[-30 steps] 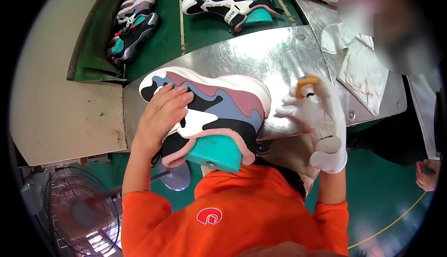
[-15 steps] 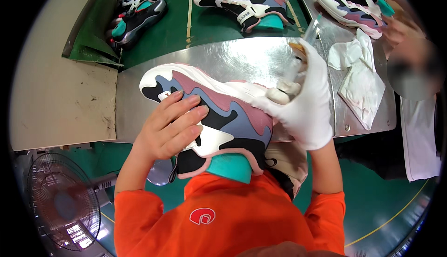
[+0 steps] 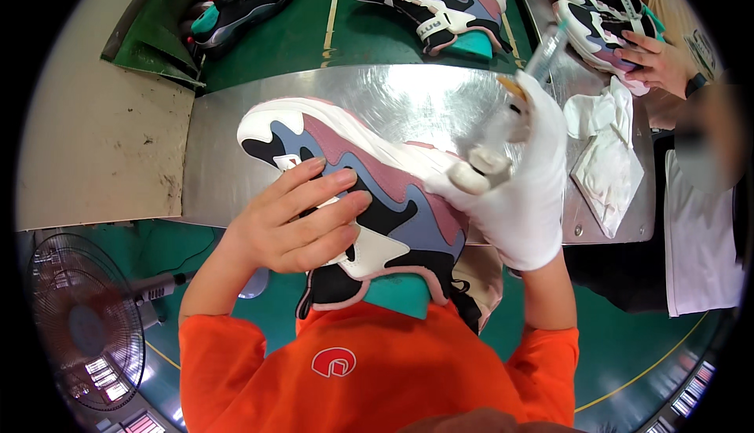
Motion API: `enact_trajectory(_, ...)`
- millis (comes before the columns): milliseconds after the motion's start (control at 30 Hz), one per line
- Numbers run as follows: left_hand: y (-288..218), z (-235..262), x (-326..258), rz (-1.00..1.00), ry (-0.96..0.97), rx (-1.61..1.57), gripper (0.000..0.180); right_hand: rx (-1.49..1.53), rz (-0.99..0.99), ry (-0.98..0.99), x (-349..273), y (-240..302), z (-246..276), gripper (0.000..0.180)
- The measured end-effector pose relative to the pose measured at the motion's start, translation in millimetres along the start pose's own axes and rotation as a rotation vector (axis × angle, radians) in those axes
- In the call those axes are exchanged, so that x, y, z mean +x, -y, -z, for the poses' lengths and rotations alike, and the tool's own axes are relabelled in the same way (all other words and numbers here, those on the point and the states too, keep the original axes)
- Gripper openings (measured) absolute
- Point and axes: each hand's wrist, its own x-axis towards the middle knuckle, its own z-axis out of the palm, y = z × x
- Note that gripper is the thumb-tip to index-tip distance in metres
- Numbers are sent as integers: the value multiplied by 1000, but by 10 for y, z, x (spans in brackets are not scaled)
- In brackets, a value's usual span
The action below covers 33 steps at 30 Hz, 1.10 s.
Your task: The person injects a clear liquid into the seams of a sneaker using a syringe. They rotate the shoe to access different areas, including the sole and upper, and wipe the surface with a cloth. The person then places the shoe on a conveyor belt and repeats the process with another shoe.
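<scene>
A white, pink, blue and black sneaker lies tilted on its side in front of me, sole edge away, toe to the far left. Teal filling, likely a shoe last, shows in its collar. My bare left hand holds the upper, fingers across the lace area. My right hand, in a white glove, is at the heel end of the sole. Its curled fingers hold a slim, clear, tube-like tool pointing up and away; its exact kind is blurred. An orange-tan tip shows beside it.
A metal table edges a green conveyor belt bearing more sneakers. White cloths lie at the right. Beyond them, a co-worker's hand holds another sneaker. A fan stands at lower left.
My left fingers have shifted slightly right over the upper. The sneaker has turned a little, with both hands still on it. The co-worker's hand now lies over their sneaker.
</scene>
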Motion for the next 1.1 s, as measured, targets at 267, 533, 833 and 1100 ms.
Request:
enact_trajectory(267,24,2,50,31,-7,-45,21,54,-367,-34,-360,-147,405,109)
enact_trajectory(533,46,25,139,43,47,-40,30,185,-645,-105,-899,-360,1001,103)
enact_trajectory(833,-37,18,22,1,21,-6,28,332,-627,-202,-1094,-317,1048,106)
enact_trajectory(1100,-216,-14,-113,-34,6,95,32,-127,-413,-20,-592,-140,710,95)
